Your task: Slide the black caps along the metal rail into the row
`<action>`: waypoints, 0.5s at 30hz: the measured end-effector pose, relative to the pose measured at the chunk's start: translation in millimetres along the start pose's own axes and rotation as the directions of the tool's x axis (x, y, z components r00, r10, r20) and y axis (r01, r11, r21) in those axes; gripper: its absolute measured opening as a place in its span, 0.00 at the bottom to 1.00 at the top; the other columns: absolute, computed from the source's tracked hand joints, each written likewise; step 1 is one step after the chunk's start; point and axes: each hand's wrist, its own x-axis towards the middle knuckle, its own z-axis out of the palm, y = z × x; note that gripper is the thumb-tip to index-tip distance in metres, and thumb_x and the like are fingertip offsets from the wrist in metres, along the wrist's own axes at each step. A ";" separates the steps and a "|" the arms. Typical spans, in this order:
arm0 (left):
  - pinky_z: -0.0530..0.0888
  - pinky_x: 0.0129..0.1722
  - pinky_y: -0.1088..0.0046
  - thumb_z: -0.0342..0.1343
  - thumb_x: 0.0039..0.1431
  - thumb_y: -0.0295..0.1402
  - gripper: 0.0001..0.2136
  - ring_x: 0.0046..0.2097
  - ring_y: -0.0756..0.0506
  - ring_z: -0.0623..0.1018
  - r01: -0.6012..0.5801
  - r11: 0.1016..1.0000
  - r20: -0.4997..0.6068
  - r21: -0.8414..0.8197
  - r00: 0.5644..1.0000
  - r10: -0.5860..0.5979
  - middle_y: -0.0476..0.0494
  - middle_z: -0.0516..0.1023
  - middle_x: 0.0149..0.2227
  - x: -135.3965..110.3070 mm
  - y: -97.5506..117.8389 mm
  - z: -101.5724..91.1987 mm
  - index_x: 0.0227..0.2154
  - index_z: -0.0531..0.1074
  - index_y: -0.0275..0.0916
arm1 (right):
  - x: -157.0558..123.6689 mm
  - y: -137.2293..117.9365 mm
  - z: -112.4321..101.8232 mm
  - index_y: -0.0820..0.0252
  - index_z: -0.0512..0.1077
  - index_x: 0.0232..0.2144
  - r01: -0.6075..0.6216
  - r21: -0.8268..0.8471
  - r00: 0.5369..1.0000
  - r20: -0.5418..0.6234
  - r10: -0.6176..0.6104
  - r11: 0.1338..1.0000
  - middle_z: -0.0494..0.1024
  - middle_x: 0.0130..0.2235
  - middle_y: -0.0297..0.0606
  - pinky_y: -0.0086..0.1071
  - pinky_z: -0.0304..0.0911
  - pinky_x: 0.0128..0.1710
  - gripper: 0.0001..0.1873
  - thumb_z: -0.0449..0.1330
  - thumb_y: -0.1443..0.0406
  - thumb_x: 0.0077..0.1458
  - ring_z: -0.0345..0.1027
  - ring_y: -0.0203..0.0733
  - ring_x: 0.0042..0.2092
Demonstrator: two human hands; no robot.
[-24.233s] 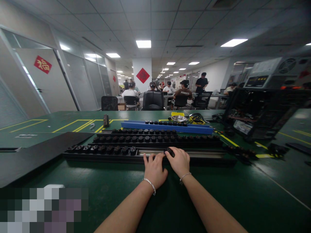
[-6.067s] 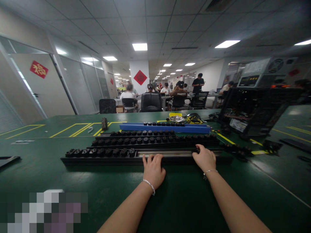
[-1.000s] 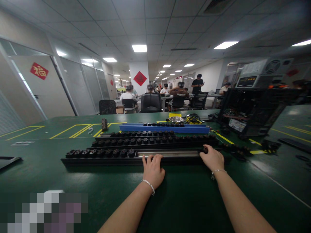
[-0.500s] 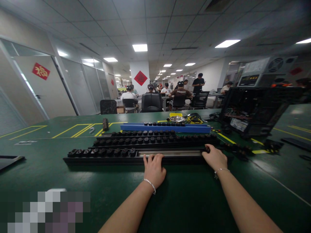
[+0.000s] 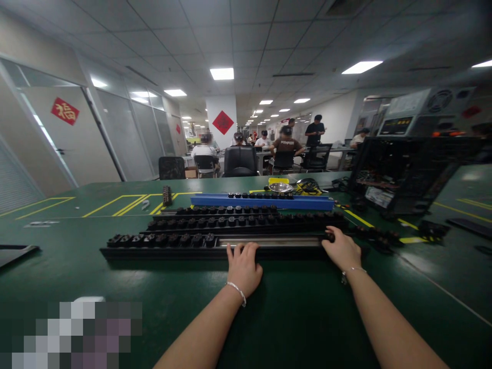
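Your left hand (image 5: pixel 245 269), fingers loosely spread on the black rail (image 5: pixel 161 253) lying across the green table (image 5: pixel 172 318), likely steadies it, while your right hand (image 5: pixel 343 249) pinches a small black block (image 5: pixel 329 237) near its right end, seemingly for control.

Green tabletop (image 5: pixel 292 312), rails in rows

Surface glossy, marked with yellow lines (image 5: pixel 103 206). Directly on it, near to far: long black rail (image 5: pixel 161 254); further black rails (image 5: pixel 246 231) just behind; blue rail (image 5: pixel 265 204) beyond. Behind that, metal dish (image 5: pixel 280 187) beside yellow tray (image 5: pixel 279 181). Left: short row of dark pieces (image 5: pixel 166 196); black panel (image 5: pixel 17 252), cut off by view. Right: computer case (image 5: pixel 403 177), side open.
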 end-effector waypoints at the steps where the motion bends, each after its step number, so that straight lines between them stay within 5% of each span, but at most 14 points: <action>1: 0.41 0.61 0.46 0.51 0.48 0.28 0.22 0.54 0.41 0.63 0.000 1.000 0.004 0.001 1.000 0.000 0.49 0.71 0.50 0.1 0.1 -0.2 0.48 0.63 0.47 | 0.2 -0.2 -0.6 0.57 0.65 0.51 -0.005 0.000 1.000 0.004 0.005 1.000 0.74 0.48 0.42 0.44 0.58 0.48 0.27 0.50 0.62 0.46 0.65 0.50 0.50; 15: 0.40 0.62 0.47 0.51 0.48 0.27 0.22 0.55 0.41 0.62 0.031 0.999 0.036 -0.008 0.999 -0.031 0.50 0.71 0.52 0.6 3.0 -3.1 0.49 0.64 0.46 | 1.7 4.3 -3.4 0.58 0.65 0.51 -0.004 -0.035 1.000 0.020 0.005 0.999 0.73 0.49 0.43 0.43 0.57 0.49 0.27 0.49 0.61 0.47 0.64 0.50 0.51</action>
